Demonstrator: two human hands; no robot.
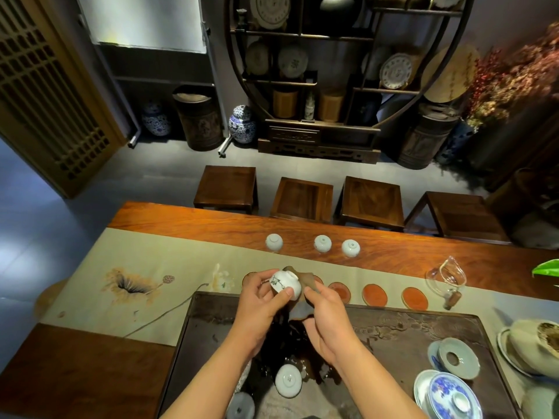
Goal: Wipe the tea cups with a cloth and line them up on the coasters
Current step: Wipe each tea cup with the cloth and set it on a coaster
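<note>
Forearms nearest. Left hand (260, 300) grips tea cup (286, 284); right hand (325, 316) pinches cloth (302, 311). Porcelain: light, slick, fragile; hold by body.

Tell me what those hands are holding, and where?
Left hand grips a white tea cup by its sides; right hand holds a brown cloth against it.

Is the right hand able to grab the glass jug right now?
Probably not yet. The right hand is gripping the cloth, so it is busy, though nothing stands between it and the glass jug.
</note>
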